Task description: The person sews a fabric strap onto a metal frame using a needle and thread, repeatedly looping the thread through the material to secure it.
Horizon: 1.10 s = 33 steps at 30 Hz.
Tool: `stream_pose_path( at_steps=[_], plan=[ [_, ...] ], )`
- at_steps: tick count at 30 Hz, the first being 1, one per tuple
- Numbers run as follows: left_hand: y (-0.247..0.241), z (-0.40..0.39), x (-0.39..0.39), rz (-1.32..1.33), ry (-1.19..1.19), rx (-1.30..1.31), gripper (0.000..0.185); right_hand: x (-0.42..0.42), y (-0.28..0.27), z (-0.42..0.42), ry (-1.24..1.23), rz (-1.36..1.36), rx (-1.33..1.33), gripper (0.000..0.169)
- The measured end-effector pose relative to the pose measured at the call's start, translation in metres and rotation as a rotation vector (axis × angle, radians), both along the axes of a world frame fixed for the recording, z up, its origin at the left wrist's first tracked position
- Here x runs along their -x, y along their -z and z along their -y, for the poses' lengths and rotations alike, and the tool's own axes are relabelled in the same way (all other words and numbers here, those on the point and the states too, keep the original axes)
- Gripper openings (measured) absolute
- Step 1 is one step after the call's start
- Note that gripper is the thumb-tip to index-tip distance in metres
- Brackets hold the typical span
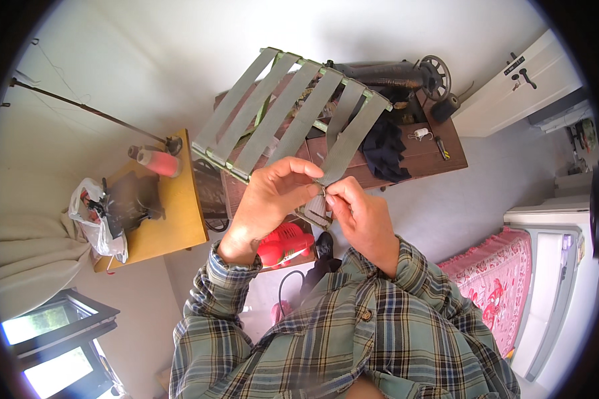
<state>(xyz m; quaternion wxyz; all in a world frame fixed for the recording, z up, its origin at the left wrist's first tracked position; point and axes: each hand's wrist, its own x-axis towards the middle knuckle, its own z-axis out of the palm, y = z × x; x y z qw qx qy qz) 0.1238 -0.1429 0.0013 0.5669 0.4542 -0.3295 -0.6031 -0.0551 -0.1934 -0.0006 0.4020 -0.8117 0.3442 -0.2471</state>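
A folding stool (299,117) with a green metal frame and several grey-green webbing straps is tilted up before me over the sewing table. Its rightmost strap (357,137) runs down to my fingers. My left hand (278,197) pinches this strap's lower part between thumb and bent fingers. Close beside it, my right hand (364,214) grips the same spot with thumb and forefinger. Something thin and light-coloured shows between the fingertips, too small to name. Below them a loose webbing end (318,207) hangs near the frame's lower corner.
On the brown sewing table (434,159) are a black sewing machine (379,75), dark cloth (385,149), a white thread spool (421,133) and a small yellow-black cutter (443,148). A yellow table (174,227) at left holds a pink thread cone (158,163). A red plastic object (284,244) sits below my hands.
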Motion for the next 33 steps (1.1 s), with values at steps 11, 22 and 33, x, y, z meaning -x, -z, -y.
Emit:
stream_pose_path(
  at_steps=[11, 22, 33],
  plan=[
    [-0.005, -0.001, -0.001, -0.022, 0.061, -0.065, 0.021, -0.004, 0.000, -0.006, 0.086, 0.107, -0.012, 0.013],
    [-0.004, 0.001, 0.000, 0.025, 0.092, -0.061, 0.018, -0.003, 0.003, -0.008, 0.109, 0.150, -0.140, 0.011],
    [-0.006, 0.002, 0.003, 0.144, 0.066, -0.067, 0.016, -0.003, 0.009, -0.007, 0.124, 0.233, -0.223, 0.013]
  ],
)
